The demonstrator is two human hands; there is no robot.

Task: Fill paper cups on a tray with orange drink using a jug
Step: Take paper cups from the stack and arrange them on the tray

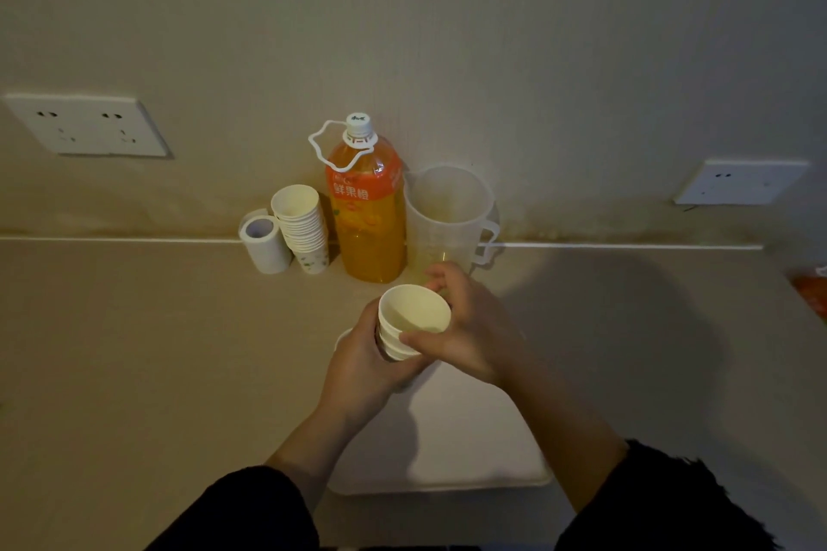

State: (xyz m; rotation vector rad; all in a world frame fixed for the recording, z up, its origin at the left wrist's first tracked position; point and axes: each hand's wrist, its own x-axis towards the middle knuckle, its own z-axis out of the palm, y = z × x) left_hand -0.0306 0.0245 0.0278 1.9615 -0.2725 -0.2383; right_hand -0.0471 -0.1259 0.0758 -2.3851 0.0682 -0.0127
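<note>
A short stack of white paper cups (411, 315) is held above the far end of a white tray (452, 429). My left hand (362, 365) wraps the lower cups from the left. My right hand (465, 327) pinches the top cup's rim and side from the right. Behind them, by the wall, stands a capped bottle of orange drink (369, 215). Beside it on the right is a translucent jug (447, 215) with its handle to the right and a little yellowish liquid at the bottom. The tray carries no cups.
A taller stack of paper cups (304, 226) and a white paper roll (264, 244) stand left of the bottle. Wall sockets (87, 125) (740, 183) sit left and right. An orange packet (812, 291) lies at the right edge of the beige counter (156, 349).
</note>
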